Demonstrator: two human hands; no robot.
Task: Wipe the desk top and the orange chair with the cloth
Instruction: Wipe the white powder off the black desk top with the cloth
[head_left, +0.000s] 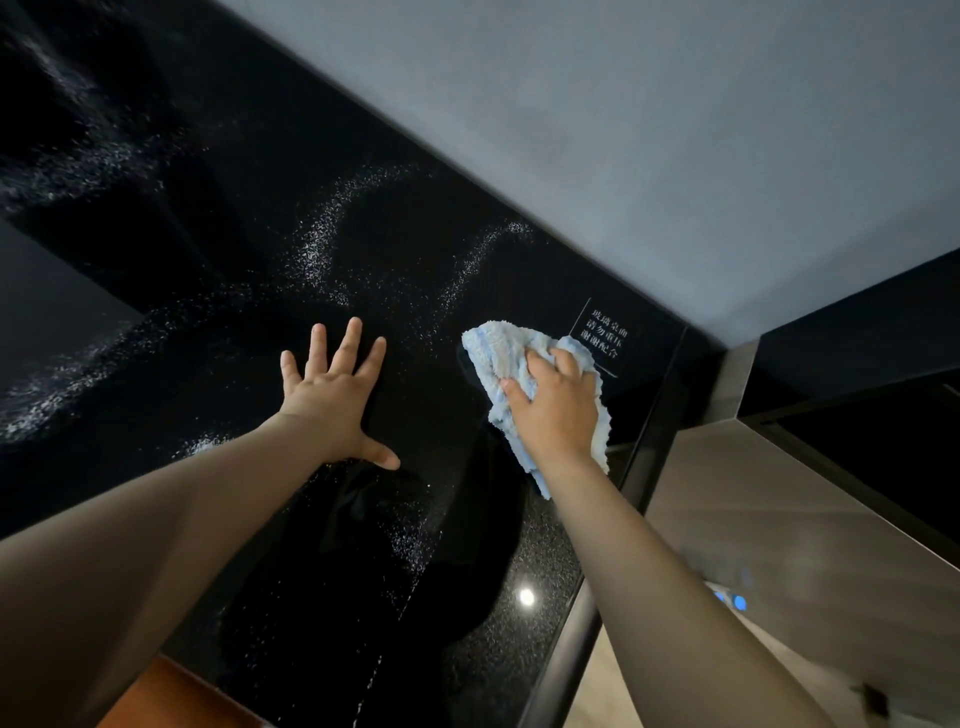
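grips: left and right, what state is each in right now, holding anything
Left grip: open, fingers spread, palm flat on the black glass desk top.
Right grip: closed on the light blue cloth, pressing it down on the same surface.

The black worktop (249, 291) bears pale streaks (317, 244) of what may be droplets, a white-lettered notice (605, 332) near its far corner, and a blue cloth (498, 348).

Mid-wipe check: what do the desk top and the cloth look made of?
Desk top: glossy black, probably glass; it mirrors a round light, and its white printed notice seems to say glass. Cloth: pale blue, matte, likely terry or microfibre; fuzzy looped pile, crumpled under the right hand.
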